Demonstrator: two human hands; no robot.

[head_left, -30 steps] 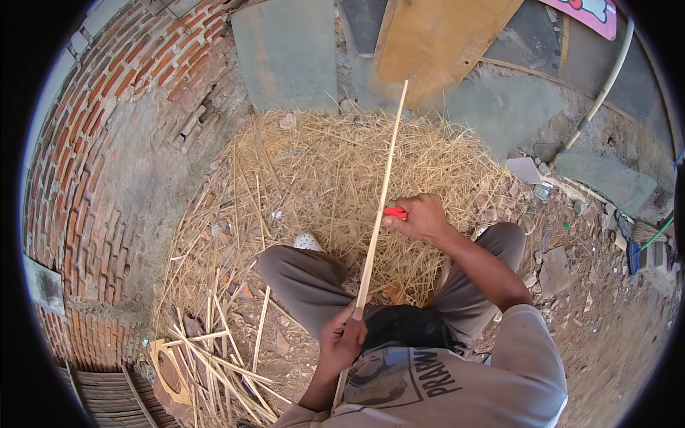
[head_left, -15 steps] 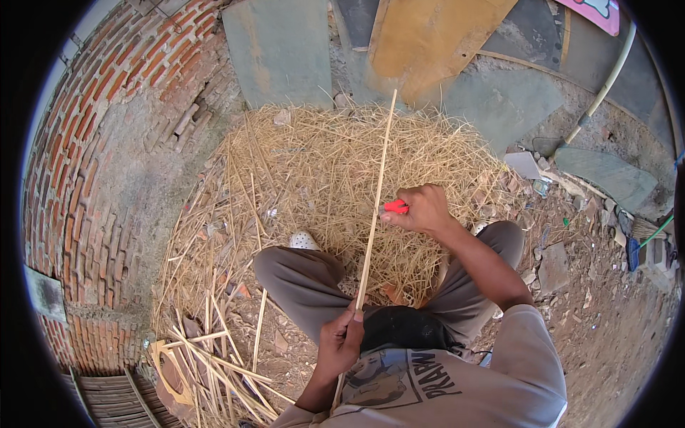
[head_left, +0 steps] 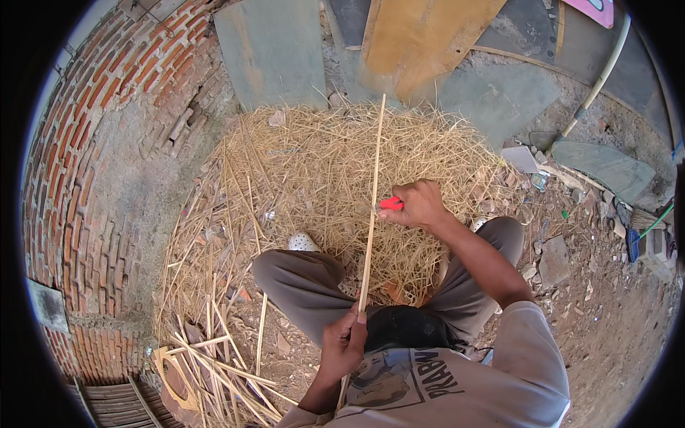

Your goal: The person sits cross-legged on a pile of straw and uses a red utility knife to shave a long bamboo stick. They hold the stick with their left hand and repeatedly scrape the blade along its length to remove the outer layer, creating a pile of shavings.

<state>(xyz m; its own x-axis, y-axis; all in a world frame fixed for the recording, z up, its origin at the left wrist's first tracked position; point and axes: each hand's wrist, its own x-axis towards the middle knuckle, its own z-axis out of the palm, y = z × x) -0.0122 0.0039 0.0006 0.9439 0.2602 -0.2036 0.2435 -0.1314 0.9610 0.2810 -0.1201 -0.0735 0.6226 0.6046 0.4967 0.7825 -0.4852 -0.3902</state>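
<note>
My left hand is closed around the lower part of a long, pale bamboo strip, thumb pressed along it. The strip points away from me over my lap, its far tip above the pile of shavings. My right hand grips a small red-handled knife about halfway up the strip. Its short blade end meets the strip's right side; the blade itself is too small to make out clearly.
A heap of curled shavings spreads before my crossed legs. Several pale strips lie at the lower left, near a brick wall. Grey and tan boards lean at the back. Rubble and a broken slab lie to the right.
The view has shifted slightly. Both hands keep their hold on the strip and the knife; the knife stays at nearly the same spot along the strip.
</note>
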